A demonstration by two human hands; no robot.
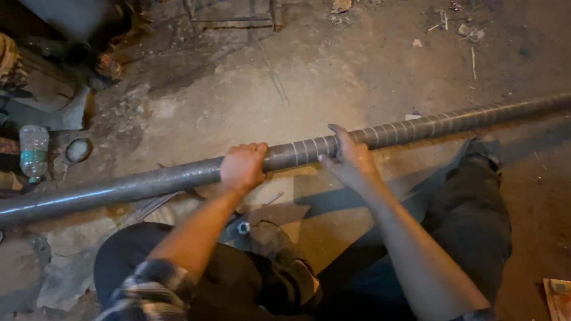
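**Two hands on a long grey pipe above a dirt floor**

Head view: a long grey pipe (178,178) runs across the whole picture, low at the left edge and rising to the right edge. Its right stretch carries pale spiral bands; its left stretch is plain. The left hand (242,167) is wrapped over the top of the pipe near the middle, its fingers (253,148) curled tight round the far side, so the pipe sits inside the closed grip. Just to the right, the right hand (351,159) lies on the banded part with its fingers (340,138) loosely spread; one is raised along the pipe's far edge and the palm rests against the near side. How firmly this hand grips cannot be told. The two hands are near each other but apart.

Below the pipe the person's knees in dark trousers (476,220) show, with checked sleeve cuffs at the bottom. On the dirt floor (285,77) at the left a clear plastic bottle (33,151) stands beside a small round ring (78,150).
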